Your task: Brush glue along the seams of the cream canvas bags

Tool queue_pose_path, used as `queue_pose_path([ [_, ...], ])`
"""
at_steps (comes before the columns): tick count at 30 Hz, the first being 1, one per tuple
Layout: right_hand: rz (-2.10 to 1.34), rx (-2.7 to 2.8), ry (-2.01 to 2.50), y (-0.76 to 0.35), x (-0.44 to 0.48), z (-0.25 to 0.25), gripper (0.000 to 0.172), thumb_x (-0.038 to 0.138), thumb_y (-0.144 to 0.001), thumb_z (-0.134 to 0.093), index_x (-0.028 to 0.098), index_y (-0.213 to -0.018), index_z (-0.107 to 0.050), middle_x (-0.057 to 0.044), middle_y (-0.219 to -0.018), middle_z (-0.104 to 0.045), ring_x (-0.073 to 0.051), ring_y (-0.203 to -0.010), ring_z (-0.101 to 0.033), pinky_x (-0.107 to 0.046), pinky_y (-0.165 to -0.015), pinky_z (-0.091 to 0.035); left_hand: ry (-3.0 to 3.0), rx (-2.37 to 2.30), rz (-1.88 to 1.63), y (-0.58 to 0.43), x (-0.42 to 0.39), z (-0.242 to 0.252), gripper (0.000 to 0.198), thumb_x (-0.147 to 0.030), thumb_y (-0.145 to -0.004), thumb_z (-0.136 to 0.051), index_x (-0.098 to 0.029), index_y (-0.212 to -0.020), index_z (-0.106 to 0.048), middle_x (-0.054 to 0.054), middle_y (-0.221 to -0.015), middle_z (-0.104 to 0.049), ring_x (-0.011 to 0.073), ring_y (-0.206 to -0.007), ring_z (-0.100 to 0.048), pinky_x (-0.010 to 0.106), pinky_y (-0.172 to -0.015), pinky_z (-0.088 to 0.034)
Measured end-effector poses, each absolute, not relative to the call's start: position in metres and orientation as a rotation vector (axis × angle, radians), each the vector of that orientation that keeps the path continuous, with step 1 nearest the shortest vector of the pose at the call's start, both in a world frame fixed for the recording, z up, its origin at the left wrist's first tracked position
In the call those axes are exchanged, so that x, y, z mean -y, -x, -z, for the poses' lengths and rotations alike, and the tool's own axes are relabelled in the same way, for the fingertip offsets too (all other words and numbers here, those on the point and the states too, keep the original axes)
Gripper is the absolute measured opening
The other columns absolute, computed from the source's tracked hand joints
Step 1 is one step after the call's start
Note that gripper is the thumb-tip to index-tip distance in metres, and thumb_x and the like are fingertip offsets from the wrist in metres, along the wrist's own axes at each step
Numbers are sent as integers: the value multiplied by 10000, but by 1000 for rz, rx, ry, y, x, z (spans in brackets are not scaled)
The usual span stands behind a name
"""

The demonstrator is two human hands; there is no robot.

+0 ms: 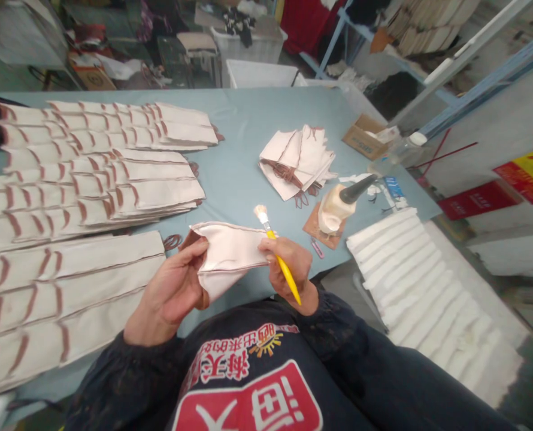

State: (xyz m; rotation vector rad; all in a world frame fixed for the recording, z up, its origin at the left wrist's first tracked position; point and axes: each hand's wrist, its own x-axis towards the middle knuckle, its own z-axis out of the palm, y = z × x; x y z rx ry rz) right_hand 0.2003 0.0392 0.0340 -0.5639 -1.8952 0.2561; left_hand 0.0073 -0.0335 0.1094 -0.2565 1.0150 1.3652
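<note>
"In the head view, what did the left hand (pixel 170 293) have?"

"Its thumb and fingers were closed on one end of a pale fabric piece (pixel 230 248), held just above the near edge of the blue-green table (pixel 239 126)."

"And the right hand (pixel 293 263)?"

"It was clamped around a yellow-handled brush (pixel 286 272), bristles pointing up and away, with its fingertips at the fabric's other end. I couldn't tell how firmly they pinched it."

"What lay around them?"

"Overlapping rows of brown-edged pieces (pixel 159 182) on the left, a fanned bundle (pixel 300 155) beyond, and a pale container (pixel 332 212) standing on a brown square (pixel 310 230) to the right."
</note>
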Motion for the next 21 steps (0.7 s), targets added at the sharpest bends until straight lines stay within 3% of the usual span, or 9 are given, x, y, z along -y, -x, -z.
queue_pose_path([
  [2,-177,1898,552,-196,-46,-27,241,287,-1092,-503,211,-1220,-691,-66,-850,-800,-199,-756,-773,-307,-721,-614,257,-960,-1342,-6,29,-111,320,-6,-948,-513,-146,-1142,-725,64,-859,-840,229,-758,-823,383,-807,-703],
  [5,-109,1879,607,-190,-62,-21,250,295,-1112,-467,216,-1146,-702,-55,-860,-810,-174,-726,-772,-263,-676,-588,191,-877,-1362,-6,23,-110,319,-23,-965,-527,-155,-1168,-734,70,-928,-854,223,-817,-831,373,-870,-690],
  [9,-110,1838,713,-196,-78,-28,272,323,-1124,-453,210,-1127,-700,-46,-909,-802,-152,-681,-741,-249,-656,-577,65,-1039,-1385,3,20,-96,198,-75,-948,-599,-129,-1000,-782,70,-832,-842,166,-700,-792,243,-728,-657],
  [13,-52,1835,719,-216,-84,-43,289,359,-1122,-461,215,-1092,-710,-29,-859,-772,-149,-629,-705,-258,-604,-565,-79,-1324,-1365,21,35,-72,154,-222,-945,-664,-129,-951,-786,100,-883,-854,210,-799,-799,273,-670,-645],
  [18,3,1784,711,-229,-84,-50,255,353,-1105,-491,235,-1101,-718,-19,-804,-748,-174,-660,-729,-283,-622,-583,-708,-1690,-1386,18,52,-58,371,-517,-904,-746,-189,-1073,-787,109,-1115,-847,275,-1083,-769,360,-921,-607],
  [21,6,1794,692,-233,-83,-50,246,351,-1105,-490,237,-1121,-707,-24,-826,-754,-173,-638,-725,-288,-611,-582,-990,-1665,-1321,6,47,-63,412,-526,-904,-731,-191,-1140,-777,120,-1185,-829,296,-1110,-758,431,-1038,-563],
])
